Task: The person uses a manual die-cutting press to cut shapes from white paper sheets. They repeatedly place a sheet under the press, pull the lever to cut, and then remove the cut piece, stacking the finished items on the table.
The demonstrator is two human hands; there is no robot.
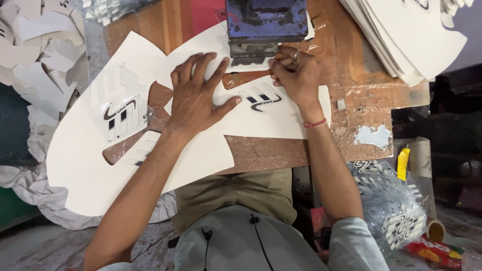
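My left hand (198, 93) lies flat, fingers spread wide, pinning the white cut-out sheet (281, 118) on the wooden bench (271, 150), holding nothing; its black stripe emblem (261, 99) sits btwn my hands. Right hand (296, 73) is curled narrow, pinching the sheet's far edge right under the dark press head (266, 22), w/ another emblem piece (120, 116) on the sheet at left. So I'd say approx. one emblem's on, and the blank stack (411, 35) far right is left.

Tight ahead, open behind
Press head (266, 22) blocks just ahead of both hands; stacked cutouts (411, 35) crowd far right; bare wood (266, 150) behind wrists free.
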